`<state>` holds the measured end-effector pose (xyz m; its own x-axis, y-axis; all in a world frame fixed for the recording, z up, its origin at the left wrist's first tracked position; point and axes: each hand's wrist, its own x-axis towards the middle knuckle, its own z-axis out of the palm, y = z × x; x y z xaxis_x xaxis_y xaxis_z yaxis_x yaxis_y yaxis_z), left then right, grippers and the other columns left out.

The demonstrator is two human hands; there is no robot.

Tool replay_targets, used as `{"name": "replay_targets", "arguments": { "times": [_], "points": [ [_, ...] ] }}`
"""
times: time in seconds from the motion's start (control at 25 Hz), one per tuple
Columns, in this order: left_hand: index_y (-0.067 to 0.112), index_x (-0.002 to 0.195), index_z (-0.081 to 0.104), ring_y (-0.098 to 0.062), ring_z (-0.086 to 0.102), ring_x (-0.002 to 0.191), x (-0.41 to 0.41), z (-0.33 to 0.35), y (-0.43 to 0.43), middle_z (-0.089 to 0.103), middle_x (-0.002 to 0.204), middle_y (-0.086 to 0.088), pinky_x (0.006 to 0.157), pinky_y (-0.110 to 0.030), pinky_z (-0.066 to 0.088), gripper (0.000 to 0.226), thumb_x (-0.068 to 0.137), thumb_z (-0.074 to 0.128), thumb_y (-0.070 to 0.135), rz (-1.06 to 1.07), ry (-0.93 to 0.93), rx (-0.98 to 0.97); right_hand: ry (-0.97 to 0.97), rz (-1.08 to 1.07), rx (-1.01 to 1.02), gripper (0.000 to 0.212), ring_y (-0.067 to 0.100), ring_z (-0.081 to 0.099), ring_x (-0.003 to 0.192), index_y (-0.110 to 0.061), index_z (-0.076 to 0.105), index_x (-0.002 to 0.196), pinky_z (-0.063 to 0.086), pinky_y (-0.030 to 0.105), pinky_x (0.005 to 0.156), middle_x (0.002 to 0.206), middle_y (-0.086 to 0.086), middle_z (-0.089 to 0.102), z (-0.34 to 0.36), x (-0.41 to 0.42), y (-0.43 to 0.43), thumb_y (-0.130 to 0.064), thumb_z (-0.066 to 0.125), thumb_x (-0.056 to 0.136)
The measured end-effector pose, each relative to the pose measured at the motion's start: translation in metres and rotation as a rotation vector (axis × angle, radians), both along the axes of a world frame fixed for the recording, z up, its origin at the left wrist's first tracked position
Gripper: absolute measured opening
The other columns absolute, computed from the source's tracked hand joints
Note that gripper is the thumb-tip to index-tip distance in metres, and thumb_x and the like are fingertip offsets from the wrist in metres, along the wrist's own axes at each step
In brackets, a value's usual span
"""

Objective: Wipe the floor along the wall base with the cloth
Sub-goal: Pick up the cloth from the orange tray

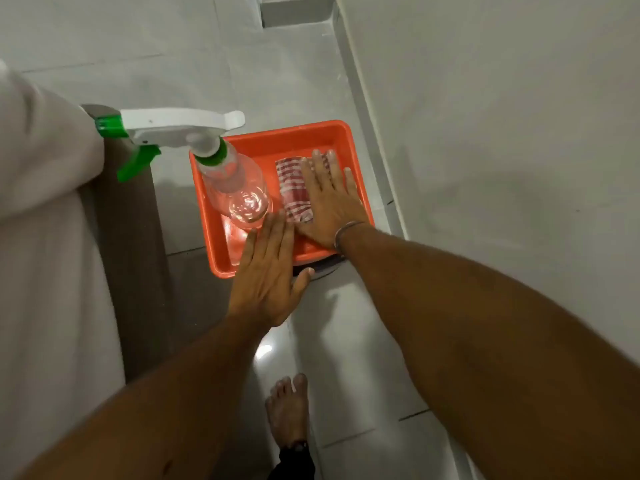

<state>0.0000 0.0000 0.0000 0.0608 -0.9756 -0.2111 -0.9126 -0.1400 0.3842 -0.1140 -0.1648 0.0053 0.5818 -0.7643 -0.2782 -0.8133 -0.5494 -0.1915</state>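
Note:
A folded red-and-white striped cloth (293, 188) lies in an orange tray (277, 136) on the grey tiled floor. My right hand (332, 199) lies flat over the cloth's right side, fingers spread, not gripping it. My left hand (268, 271) hovers flat over the tray's near edge, fingers straight, holding nothing. A clear spray bottle (235, 188) with a white and green trigger head stands in the tray's left half. The wall base (363, 109) runs along the right of the tray, under a pale wall.
A bed with a pale sheet (45, 237) and a brown frame (135, 237) fills the left side, close to the tray. My bare foot (289, 407) stands on the tiles below the hands. A narrow strip of floor lies between bed and wall.

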Motion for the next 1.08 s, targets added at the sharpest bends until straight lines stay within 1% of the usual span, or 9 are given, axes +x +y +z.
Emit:
{"name": "replay_targets", "arguments": {
  "times": [0.08,0.2,0.32,0.48,0.6,0.76,0.88,1.0,1.08],
  "points": [
    [0.007,0.175,0.006,-0.028,-0.007,0.171,-0.001,-0.005,0.003,-0.002,0.184,-0.013,0.140,-0.050,0.000,0.090,0.109,0.035,0.060,0.018,0.018,0.048,0.113,0.072,0.099,0.120,0.039,-0.014,0.162,-0.019,-0.011,0.166,-0.001,0.060,0.132,0.176,0.015,-0.015,-0.006,-0.001,-0.005,-0.085,0.050,0.086],
    [0.010,0.173,0.001,-0.027,-0.007,0.171,-0.005,-0.011,0.008,-0.005,0.182,-0.010,0.140,-0.049,-0.002,0.089,0.108,0.030,0.064,0.015,-0.011,0.070,0.182,0.116,0.188,0.121,0.041,-0.016,0.161,-0.022,-0.013,0.166,0.004,0.064,0.131,0.175,0.015,-0.018,-0.013,-0.006,-0.006,-0.073,0.064,0.087],
    [0.010,0.172,-0.001,-0.027,-0.008,0.171,-0.002,-0.010,0.005,-0.003,0.183,-0.012,0.139,-0.047,-0.004,0.090,0.107,0.030,0.065,0.019,0.015,0.081,0.192,0.133,0.183,0.100,0.041,-0.011,0.162,-0.023,-0.007,0.167,0.015,0.064,0.130,0.176,0.014,-0.014,-0.013,-0.002,-0.009,-0.052,0.061,0.100],
    [0.006,0.173,0.004,-0.028,-0.007,0.171,-0.004,-0.007,0.007,-0.004,0.182,-0.012,0.140,-0.048,-0.003,0.092,0.107,0.027,0.066,0.013,-0.008,0.077,0.217,0.120,0.131,0.073,0.039,0.016,0.162,-0.019,0.014,0.165,0.043,0.064,0.114,0.176,0.013,0.013,-0.005,-0.005,-0.015,-0.034,0.057,0.107],
    [0.005,0.174,0.007,-0.029,-0.005,0.171,-0.007,-0.007,0.011,0.000,0.184,-0.014,0.140,-0.049,-0.002,0.092,0.108,0.034,0.063,0.030,-0.023,0.057,0.101,0.048,0.059,0.052,0.036,0.046,0.148,-0.017,0.039,0.154,0.056,0.059,0.103,0.162,0.013,0.044,0.013,-0.010,-0.009,-0.030,0.057,0.107],
    [0.003,0.173,0.014,-0.035,0.009,0.172,-0.024,0.009,0.019,0.012,0.184,-0.019,0.139,-0.050,0.003,0.092,0.108,0.039,0.061,0.066,-0.042,0.011,-0.175,-0.079,-0.046,0.056,0.035,0.041,0.153,-0.012,0.045,0.155,0.052,0.057,0.109,0.164,0.014,0.045,0.052,-0.032,0.015,-0.011,0.062,0.101],
    [0.003,0.174,0.013,-0.035,0.008,0.172,-0.045,0.031,0.034,0.011,0.184,-0.019,0.139,-0.055,0.008,0.095,0.106,0.029,0.067,0.062,-0.066,0.037,-0.376,-0.143,-0.065,0.061,0.038,0.048,0.148,-0.007,0.046,0.155,0.052,0.055,0.111,0.161,0.018,0.049,0.092,-0.072,0.061,-0.018,0.068,0.100],
    [0.002,0.173,0.012,-0.031,0.000,0.171,-0.077,0.044,0.064,0.006,0.184,-0.017,0.139,-0.054,0.008,0.096,0.105,0.025,0.070,0.054,-0.078,0.046,-0.440,-0.213,-0.112,0.059,0.036,0.056,0.142,-0.005,0.051,0.152,0.056,0.049,0.106,0.155,0.019,0.055,0.111,-0.132,0.125,-0.011,0.071,0.097],
    [0.002,0.173,0.012,-0.032,0.001,0.171,-0.100,0.041,0.091,0.006,0.183,-0.018,0.139,-0.054,0.008,0.097,0.104,0.022,0.070,0.059,-0.091,0.074,-0.426,-0.266,-0.069,0.059,0.037,0.060,0.137,-0.004,0.055,0.148,0.056,0.049,0.106,0.152,0.020,0.058,0.104,-0.172,0.172,-0.009,0.073,0.093]
  ]
}}
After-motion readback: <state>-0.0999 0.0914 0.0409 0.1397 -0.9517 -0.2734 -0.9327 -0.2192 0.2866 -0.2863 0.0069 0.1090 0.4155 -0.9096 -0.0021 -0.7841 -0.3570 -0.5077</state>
